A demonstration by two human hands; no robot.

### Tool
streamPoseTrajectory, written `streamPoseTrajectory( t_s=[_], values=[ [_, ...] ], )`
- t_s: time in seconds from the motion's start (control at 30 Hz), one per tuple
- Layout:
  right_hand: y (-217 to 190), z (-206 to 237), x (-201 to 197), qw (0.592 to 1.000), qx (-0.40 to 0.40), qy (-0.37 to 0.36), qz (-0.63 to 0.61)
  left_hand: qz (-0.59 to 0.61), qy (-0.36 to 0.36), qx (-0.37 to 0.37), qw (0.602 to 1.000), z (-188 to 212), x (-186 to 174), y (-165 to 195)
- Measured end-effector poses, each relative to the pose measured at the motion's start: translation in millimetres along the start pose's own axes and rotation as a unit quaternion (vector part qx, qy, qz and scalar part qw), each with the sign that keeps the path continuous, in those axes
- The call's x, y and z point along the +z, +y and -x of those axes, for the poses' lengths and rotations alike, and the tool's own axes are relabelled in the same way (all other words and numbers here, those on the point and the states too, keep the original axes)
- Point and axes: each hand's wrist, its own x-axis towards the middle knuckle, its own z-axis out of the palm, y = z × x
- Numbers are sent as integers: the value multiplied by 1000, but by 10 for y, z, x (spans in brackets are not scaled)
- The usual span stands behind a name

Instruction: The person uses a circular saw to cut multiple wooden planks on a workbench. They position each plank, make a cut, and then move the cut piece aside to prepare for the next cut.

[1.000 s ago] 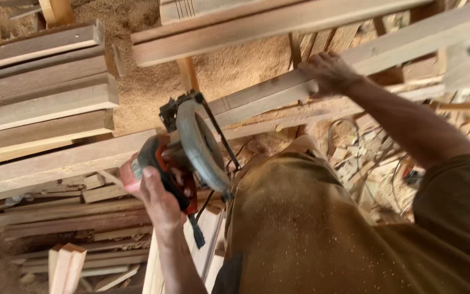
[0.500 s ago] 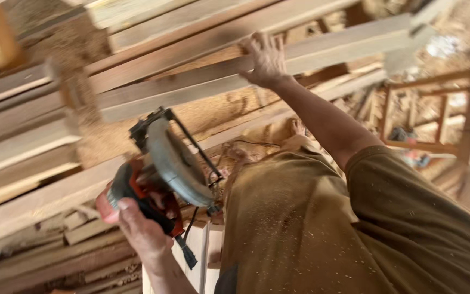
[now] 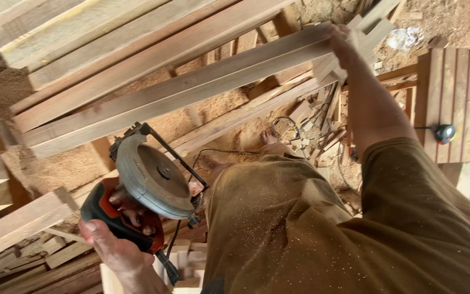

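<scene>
My left hand (image 3: 116, 240) grips the red and black handle of a circular saw (image 3: 147, 188), held low at the lower left with its round grey blade guard facing up. My right hand (image 3: 342, 42) reaches far up and right and holds the end of a long pale wooden plank (image 3: 191, 90) that runs diagonally across the view. The saw hangs in the air below that plank, apart from it. My dusty olive shirt (image 3: 322, 218) fills the lower right.
Stacked planks (image 3: 77, 38) lie at the upper left and left. Sawdust (image 3: 191, 117) covers the ground under them. Offcuts and a cable (image 3: 305, 128) lie near my bare foot. A slatted wooden panel (image 3: 461, 100) with a small green and black object stands at right.
The view has swung left and down. My right hand has slid along to the plank's end, and the saw has sunk lower in my left hand.
</scene>
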Motion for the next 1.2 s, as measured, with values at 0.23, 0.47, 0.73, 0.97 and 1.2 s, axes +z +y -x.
streamPoseTrajectory(
  t_s=[0.23,0.47,0.73,0.97,1.2],
  values=[
    [39,-185,-29,995,-64,-71,-28,-40,-9,35,999,409,848,-153],
    [354,256,-136,948,-91,-164,257,-68,-87,-18,994,341,1523,-506],
    [920,84,141,953,-224,-202,-34,-59,-98,-122,986,329,2208,-1118],
    [1101,-47,51,930,-290,-221,-51,-23,-156,-130,979,288,2858,-1711],
    [1126,-11,-36,908,-355,-222,-18,-56,-185,-103,976,353,3223,-1975]
  ],
)
